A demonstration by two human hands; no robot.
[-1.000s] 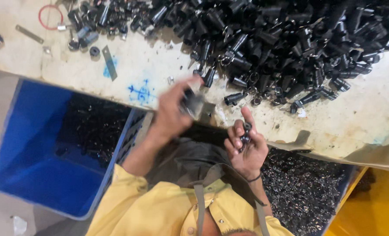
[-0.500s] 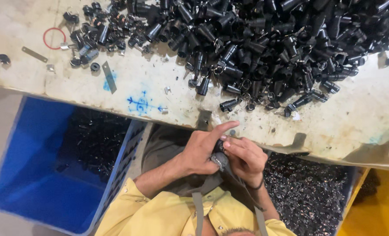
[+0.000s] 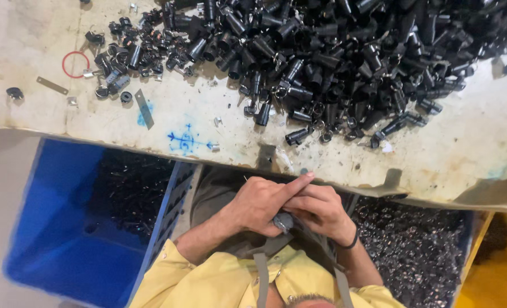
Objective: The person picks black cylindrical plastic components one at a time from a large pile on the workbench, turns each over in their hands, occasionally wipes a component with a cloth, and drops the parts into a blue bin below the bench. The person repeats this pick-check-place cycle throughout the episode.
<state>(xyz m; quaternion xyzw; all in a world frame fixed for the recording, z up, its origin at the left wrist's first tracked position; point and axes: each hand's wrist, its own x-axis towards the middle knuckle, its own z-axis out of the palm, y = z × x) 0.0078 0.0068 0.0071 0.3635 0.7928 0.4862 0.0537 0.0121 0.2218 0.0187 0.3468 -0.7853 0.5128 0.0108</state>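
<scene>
My left hand [image 3: 258, 201] and my right hand [image 3: 322, 210] are pressed together over my lap, just below the table's edge. Between them they pinch a small dark grey part [image 3: 282, 221], mostly hidden by the fingers. My left forefinger lies stretched out across the right hand's knuckles. A big heap of black tube-shaped parts with metal clips [image 3: 344, 63] covers the far side of the worn white table [image 3: 470, 154].
A blue crate [image 3: 65, 228] holding dark parts stands under the table on my left. Another bin of dark parts [image 3: 418, 251] is on my right, beside something yellow [image 3: 498, 274]. A red ring [image 3: 75, 64], a metal strip [image 3: 52, 85] and loose clips lie on the table's left part.
My left hand came down from the table's edge with a part and joined my right hand over my lap. Both hands now close on the part together.
</scene>
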